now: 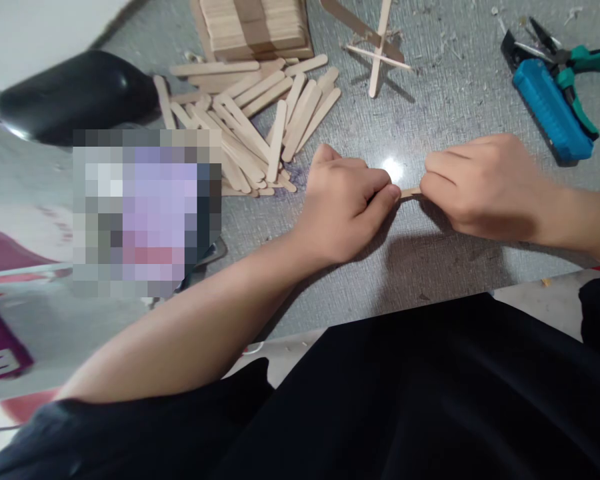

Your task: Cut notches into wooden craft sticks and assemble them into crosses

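Note:
Between my two hands is a wooden craft stick (410,193), with only a short stretch of it showing. My left hand (353,203) is closed on one end, its thumb pressed against the fingers. On the other end, my right hand (473,183) grips with curled fingers; the rest of the stick is hidden inside both fists. Just beyond my left hand lies a loose pile of craft sticks (253,127). Farther back, several sticks are joined in a small crossed construction (380,50).
A banded bundle of craft sticks (257,27) lies at the back. To the right are a blue utility knife (553,110) and green-handled pliers (577,97). A dark rounded object (80,97) and a blurred-out patch (153,213) occupy the left. A purple box (3,340) sits at far left.

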A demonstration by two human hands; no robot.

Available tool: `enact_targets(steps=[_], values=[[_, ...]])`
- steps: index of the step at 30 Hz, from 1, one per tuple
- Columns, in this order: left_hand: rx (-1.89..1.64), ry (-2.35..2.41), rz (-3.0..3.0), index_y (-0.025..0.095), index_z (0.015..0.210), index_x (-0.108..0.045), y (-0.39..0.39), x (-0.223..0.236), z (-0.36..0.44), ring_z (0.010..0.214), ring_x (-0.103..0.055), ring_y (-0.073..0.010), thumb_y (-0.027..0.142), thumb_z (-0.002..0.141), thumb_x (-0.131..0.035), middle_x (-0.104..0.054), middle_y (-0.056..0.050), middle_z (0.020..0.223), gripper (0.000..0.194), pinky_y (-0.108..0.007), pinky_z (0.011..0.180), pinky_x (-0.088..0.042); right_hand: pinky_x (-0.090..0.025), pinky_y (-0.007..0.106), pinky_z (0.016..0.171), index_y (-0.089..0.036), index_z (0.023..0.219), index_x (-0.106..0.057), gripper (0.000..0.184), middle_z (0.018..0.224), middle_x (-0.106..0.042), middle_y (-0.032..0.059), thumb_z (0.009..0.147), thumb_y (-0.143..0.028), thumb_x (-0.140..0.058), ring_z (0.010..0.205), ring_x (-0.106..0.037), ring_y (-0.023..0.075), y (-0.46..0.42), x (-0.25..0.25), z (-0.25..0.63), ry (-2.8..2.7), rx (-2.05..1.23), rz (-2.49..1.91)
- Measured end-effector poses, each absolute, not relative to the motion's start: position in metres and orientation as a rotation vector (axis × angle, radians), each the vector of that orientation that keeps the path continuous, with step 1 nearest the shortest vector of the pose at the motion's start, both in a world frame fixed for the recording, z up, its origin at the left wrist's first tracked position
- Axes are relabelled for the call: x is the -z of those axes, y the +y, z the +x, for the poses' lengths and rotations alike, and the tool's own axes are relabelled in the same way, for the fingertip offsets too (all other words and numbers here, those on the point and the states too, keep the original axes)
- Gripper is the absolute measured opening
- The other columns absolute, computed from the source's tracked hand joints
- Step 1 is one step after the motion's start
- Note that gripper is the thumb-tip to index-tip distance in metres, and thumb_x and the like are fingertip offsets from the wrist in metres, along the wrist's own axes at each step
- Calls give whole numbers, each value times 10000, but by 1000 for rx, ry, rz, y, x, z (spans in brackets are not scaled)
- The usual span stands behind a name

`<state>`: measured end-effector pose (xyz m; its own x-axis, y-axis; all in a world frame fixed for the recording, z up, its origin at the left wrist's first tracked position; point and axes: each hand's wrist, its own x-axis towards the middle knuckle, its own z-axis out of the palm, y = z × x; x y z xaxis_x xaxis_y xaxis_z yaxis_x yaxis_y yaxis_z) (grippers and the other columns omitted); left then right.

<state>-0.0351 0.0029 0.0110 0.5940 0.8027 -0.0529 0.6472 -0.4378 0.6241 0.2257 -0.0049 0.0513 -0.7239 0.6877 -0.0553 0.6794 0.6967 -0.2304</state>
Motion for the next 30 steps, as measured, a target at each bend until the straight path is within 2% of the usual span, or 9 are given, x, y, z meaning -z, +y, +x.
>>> enact_targets(steps=[5, 9, 15, 20, 25, 28, 30], values=[[-309, 1144, 2237, 252, 751, -519, 3, -12, -35, 710, -482, -220, 388, 1125, -509, -516, -5, 688, 398, -579, 995, -471, -173, 398, 643, -224, 892, -645, 402, 857, -598, 23, 1161, -113, -368, 717, -344, 176, -6, -45, 230, -2869, -109, -1005], [-310, 1135, 2242, 252, 739, -496, 4, -11, -35, 704, -477, -221, 382, 1125, -514, -509, -4, 686, 408, -584, 1001, -475, -182, 386, 627, -212, 922, -687, 415, 864, -633, 28, 1165, -113, -366, 717, -375, 179, -7, -42, 233, -2881, 80, -898], [-354, 1122, 2230, 258, 745, -505, 4, -9, -36, 738, -533, -240, 376, 1127, -551, -515, -6, 682, 403, -584, 1020, -507, -172, 395, 633, -213, 899, -674, 384, 857, -632, 30, 1146, -113, -398, 704, -386, 169, -6, -41, 234, -2875, -37, -958], [-361, 1126, 2211, 258, 741, -505, 3, -10, -36, 743, -542, -240, 377, 1116, -572, -508, -5, 671, 399, -583, 1015, -509, -173, 393, 617, -206, 932, -686, 392, 890, -684, 41, 1138, -96, -371, 705, -410, 175, -5, -39, 237, -2877, 134, -888], [-426, 1117, 2122, 260, 725, -435, 4, -12, -37, 695, -512, -205, 364, 1136, -493, -498, 6, 665, 428, -564, 977, -490, -209, 413, 657, -224, 1076, -739, 322, 1043, -767, 67, 1230, -335, -478, 770, -526, 190, 0, -34, 237, -2919, -24, -1051], [-558, 1071, 2004, 273, 727, -385, 4, -10, -38, 647, -461, -192, 454, 1161, -471, -448, 14, 637, 479, -519, 852, -454, -230, 417, 669, -225, 1198, -762, 429, 1088, -789, 78, 1279, -427, -392, 791, -584, 205, 1, -35, 236, -2925, -91, -1104], [-663, 1026, 1907, 287, 771, -442, 2, -9, -37, 654, -478, -198, 609, 1192, -472, -491, 10, 653, 530, -485, 761, -432, -219, 412, 668, -221, 1219, -768, 553, 1049, -775, 74, 1304, -483, -288, 794, -614, 212, 0, -36, 235, -2902, -109, -1091]])
